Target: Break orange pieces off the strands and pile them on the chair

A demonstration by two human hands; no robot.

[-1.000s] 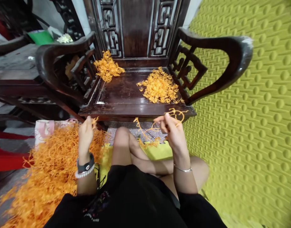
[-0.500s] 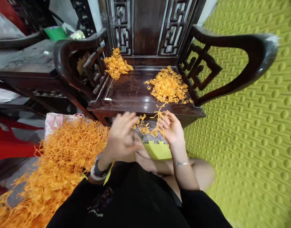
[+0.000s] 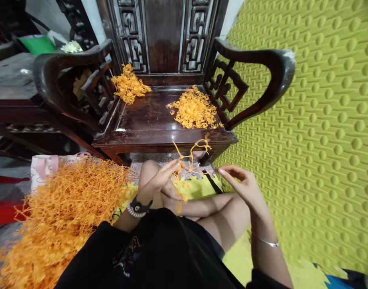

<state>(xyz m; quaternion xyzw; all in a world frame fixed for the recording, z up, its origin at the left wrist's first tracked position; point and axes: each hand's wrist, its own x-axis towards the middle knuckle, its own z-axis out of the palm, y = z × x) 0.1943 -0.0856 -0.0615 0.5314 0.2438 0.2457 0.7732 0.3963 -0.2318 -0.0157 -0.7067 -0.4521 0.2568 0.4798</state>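
Note:
Orange branching strands (image 3: 191, 156) hang from my left hand (image 3: 164, 176), whose fingers are pinched on them above my crossed legs. To the right of the strands is my right hand (image 3: 239, 180), its thumb and fingers curved toward each other; whether a thin strand sits at the fingertips is too small to tell. On the dark wooden chair seat (image 3: 154, 116) lie two orange piles, a smaller one (image 3: 129, 84) at the back left and a wider one (image 3: 196, 108) at the right. A large tangled orange heap (image 3: 72, 200) fills the floor area at my left.
The chair has curved armrests (image 3: 277, 76) on both sides. A pink and white bag (image 3: 41, 172) is behind the large heap. Red plastic (image 3: 6, 212) shows at the far left. Yellow textured mat (image 3: 322, 160) covers the right side. A green container (image 3: 38, 44) stands at the upper left.
The strands have passed from my right hand to my left hand. My right hand has moved right and down, away from them. The view has shifted, so the chair appears further left.

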